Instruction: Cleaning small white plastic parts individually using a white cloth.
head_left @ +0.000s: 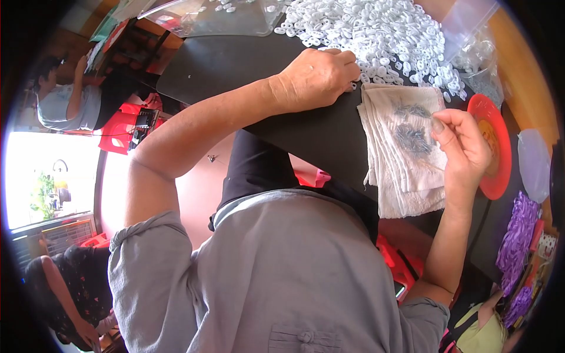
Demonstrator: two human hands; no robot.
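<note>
My left hand (321, 77) is closed, knuckles up, at the near edge of a heap of small white oval plastic pieces (376, 32) on the dark table (206, 67). What its fingers hold, if anything, is hidden. My right hand (465, 144) is pinched at the fingertips above the right side of a folded off-white cloth (385, 159). Whatever is in that pinch is too small to make out. Two little clusters of thin dark metal pieces (414, 140) lie on the cloth, just left of my right fingertips.
A red round dish (500, 165) stands right of the cloth. A clear plastic tub (235, 23) sits at the far left of the heap, with clear plastic bags (479, 65) at far right. Purple strips (518, 235) lie farther right. Other people (67, 97) sit around.
</note>
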